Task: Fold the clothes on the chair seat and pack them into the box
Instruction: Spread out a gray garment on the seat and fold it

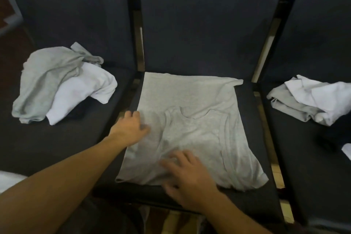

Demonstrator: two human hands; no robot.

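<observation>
Both hands flat — left hand (pixel 131 129), right hand (pixel 187 176) — on the shirt (pixel 190 104); its hem near the seat (pixel 247 100) front edge could slide off.

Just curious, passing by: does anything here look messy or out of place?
Nothing is damaged. The grey shirt under both hands lies wrinkled and slightly askew on the middle seat. Crumpled piles sit on the neighbouring seats. No box is visible.

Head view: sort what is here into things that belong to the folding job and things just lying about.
Belongs to the job:
- grey shirt, spread on the middle seat
- left hand and right hand, both flat on it
- crumpled pile on the left seat
- pile on the right seat

Lying about:
- white cloth at the lower left edge
</observation>
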